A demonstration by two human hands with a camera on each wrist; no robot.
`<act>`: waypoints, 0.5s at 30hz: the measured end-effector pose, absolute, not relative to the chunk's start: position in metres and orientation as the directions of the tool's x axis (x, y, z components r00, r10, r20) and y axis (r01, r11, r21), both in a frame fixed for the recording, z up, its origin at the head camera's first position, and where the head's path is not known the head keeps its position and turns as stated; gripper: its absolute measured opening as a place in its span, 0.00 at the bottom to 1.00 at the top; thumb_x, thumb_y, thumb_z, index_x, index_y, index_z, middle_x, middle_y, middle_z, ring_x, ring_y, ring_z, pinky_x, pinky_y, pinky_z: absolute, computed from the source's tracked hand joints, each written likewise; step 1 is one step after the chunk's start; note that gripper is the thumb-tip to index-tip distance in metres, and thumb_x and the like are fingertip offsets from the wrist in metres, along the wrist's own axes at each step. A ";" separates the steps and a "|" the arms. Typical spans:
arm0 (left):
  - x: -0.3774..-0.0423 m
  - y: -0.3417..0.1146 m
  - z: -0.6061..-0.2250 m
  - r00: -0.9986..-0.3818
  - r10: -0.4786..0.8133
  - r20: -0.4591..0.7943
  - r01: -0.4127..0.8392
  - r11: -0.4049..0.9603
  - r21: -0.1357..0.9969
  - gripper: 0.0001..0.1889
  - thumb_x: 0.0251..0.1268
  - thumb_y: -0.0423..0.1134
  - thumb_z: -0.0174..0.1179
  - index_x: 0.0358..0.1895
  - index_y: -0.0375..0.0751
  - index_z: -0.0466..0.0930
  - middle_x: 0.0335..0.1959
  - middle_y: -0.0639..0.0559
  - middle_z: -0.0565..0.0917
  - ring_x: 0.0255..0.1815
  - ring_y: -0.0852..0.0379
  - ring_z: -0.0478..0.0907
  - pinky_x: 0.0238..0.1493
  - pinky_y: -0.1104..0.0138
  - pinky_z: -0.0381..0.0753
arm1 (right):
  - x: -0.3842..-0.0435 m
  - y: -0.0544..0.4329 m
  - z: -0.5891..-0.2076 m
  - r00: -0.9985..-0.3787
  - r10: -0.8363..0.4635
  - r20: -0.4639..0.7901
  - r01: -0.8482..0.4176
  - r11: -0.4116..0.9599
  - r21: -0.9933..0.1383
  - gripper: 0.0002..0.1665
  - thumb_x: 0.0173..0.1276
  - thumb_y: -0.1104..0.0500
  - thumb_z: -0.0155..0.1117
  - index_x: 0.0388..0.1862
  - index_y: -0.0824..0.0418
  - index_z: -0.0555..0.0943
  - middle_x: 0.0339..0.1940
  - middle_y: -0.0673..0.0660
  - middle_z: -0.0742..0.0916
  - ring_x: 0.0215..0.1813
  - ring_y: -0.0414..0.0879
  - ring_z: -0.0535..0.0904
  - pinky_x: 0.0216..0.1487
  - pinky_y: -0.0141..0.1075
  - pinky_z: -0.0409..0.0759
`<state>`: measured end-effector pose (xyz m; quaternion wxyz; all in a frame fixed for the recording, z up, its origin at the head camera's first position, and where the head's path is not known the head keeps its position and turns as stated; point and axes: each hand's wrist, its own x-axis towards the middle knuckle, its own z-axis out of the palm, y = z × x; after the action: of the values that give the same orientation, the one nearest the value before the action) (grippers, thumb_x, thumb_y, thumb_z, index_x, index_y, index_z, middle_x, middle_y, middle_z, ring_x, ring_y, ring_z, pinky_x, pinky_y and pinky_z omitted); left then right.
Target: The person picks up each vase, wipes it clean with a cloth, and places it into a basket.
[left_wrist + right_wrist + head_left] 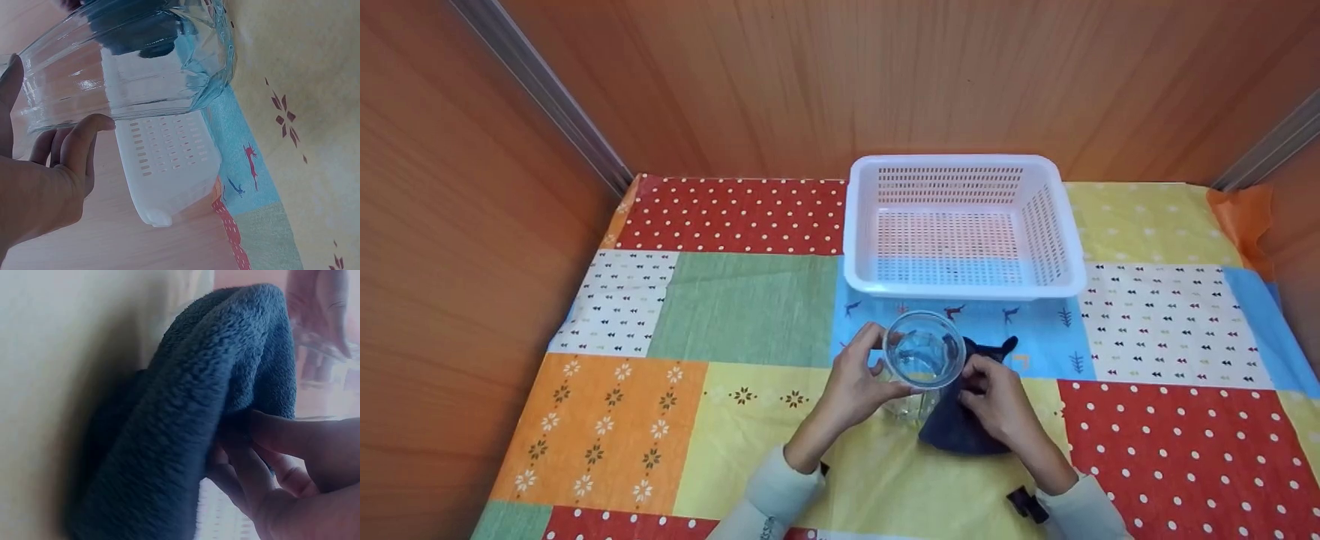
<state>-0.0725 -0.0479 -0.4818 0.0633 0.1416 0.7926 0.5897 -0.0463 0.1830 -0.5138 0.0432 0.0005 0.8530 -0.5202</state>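
Note:
My left hand grips a clear glass jar near its round rim, thumb on the near side and fingers on the far side. The jar's mouth faces up toward the head camera; in the left wrist view its body widens away from the fingers. Right beside it, my right hand pinches a dark blue fluffy cloth between thumb and fingers. The cloth hangs in folds against the jar's right side, its lower edge spread close over the tablecloth. In the right wrist view the cloth covers part of the jar.
Behind the hands stands a white plastic basket with slotted walls and nothing in it. A patchwork tablecloth covers the table. Wooden panels enclose the back and both sides.

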 end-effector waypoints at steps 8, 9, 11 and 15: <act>-0.072 -0.047 -0.481 -0.953 0.297 0.049 0.135 0.273 0.952 0.30 0.48 0.36 0.86 0.54 0.44 0.79 0.55 0.47 0.81 0.58 0.48 0.78 0.55 0.45 0.86 | -0.043 0.181 -0.512 -0.999 -0.016 -0.042 0.030 0.463 -0.886 0.18 0.57 0.84 0.66 0.32 0.63 0.78 0.39 0.57 0.85 0.49 0.54 0.88 0.46 0.38 0.85; -0.072 -0.048 -0.480 -0.953 0.299 0.046 0.132 0.275 0.952 0.31 0.48 0.36 0.86 0.55 0.45 0.79 0.55 0.47 0.81 0.58 0.49 0.78 0.55 0.46 0.86 | -0.042 0.180 -0.509 -0.999 -0.009 -0.033 0.025 0.456 -0.889 0.17 0.58 0.83 0.67 0.33 0.63 0.79 0.39 0.57 0.86 0.49 0.53 0.88 0.46 0.37 0.84; -0.072 -0.048 -0.480 -0.953 0.300 0.047 0.134 0.278 0.951 0.31 0.48 0.36 0.85 0.55 0.44 0.79 0.55 0.45 0.81 0.58 0.48 0.78 0.56 0.46 0.86 | -0.040 0.178 -0.502 -1.000 0.003 -0.011 0.011 0.439 -0.899 0.16 0.59 0.83 0.67 0.34 0.64 0.80 0.39 0.57 0.86 0.48 0.51 0.87 0.47 0.34 0.84; -0.072 -0.048 -0.479 -0.953 0.301 0.044 0.130 0.272 0.953 0.31 0.48 0.35 0.85 0.55 0.44 0.78 0.57 0.42 0.81 0.58 0.47 0.77 0.57 0.43 0.86 | -0.039 0.176 -0.484 -1.000 0.016 0.023 -0.016 0.374 -0.927 0.13 0.61 0.81 0.69 0.36 0.66 0.83 0.40 0.58 0.87 0.44 0.47 0.87 0.48 0.31 0.85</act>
<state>-0.0725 -0.0479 -0.4789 0.0726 0.1356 0.7943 0.5877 -0.0394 0.1757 -0.4837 -0.0141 0.0000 0.8287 -0.5594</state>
